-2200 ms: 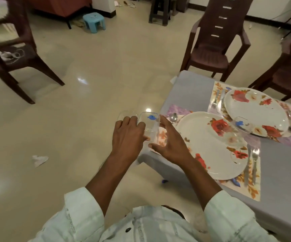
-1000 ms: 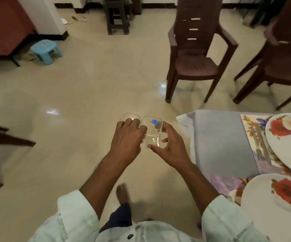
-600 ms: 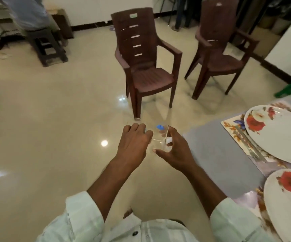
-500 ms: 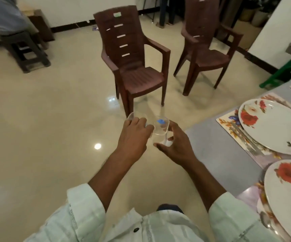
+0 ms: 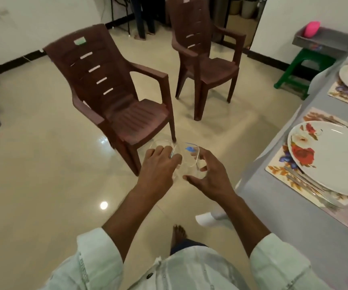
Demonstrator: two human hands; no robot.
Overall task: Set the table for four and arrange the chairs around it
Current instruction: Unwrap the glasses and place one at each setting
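My left hand [image 5: 158, 166] grips a clear drinking glass [image 5: 159, 144], and my right hand [image 5: 207, 174] holds a second clear glass with a blue sticker [image 5: 189, 155]. Both glasses touch side by side over the floor, left of the table. The grey-clothed table [image 5: 290, 210] runs along the right edge. On it lie floral placemats [image 5: 277, 164] with white flower-print plates [image 5: 332, 160] and forks [image 5: 313, 187]. Two brown plastic armchairs stand apart from the table: one [image 5: 114, 95] just ahead of my hands, another [image 5: 204, 55] farther back.
A green stool [image 5: 300, 68] carrying a grey tray with a pink object [image 5: 312, 28] stands at the far right by the wall. Glossy beige floor spreads to the left. My bare foot [image 5: 178, 233] shows below my arms. Dark furniture legs stand at the back.
I have turned and walked along the table's left side with both glasses held together. The two brown chairs have come closer, and the green stool with its tray has come into view.
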